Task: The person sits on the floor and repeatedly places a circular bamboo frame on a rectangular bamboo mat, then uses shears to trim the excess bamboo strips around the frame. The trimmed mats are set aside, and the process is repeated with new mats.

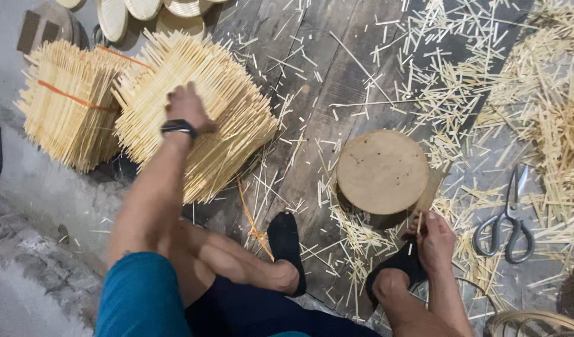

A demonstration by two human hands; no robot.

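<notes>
Two hands at work among cut bamboo sticks on a plank floor.

The left hand (186, 107) presses, fingers curled, into a loose stack of sticks (199, 112); the right hand (433, 240) pinches a few thin sticks (418, 226) just below a round wooden block (381, 170), with scissors (508, 218) off to its right.

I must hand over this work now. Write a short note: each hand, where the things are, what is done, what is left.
Left hand: pressed on the loose bundle of bamboo sticks, fingers closed into it.
Right hand: pinches a few short sticks beside the round wooden block.
Scissors lie unused at the right.
Done: one bundle tied with an orange band, many offcuts on the floor.
Left: the loose bundle is untied.
</notes>
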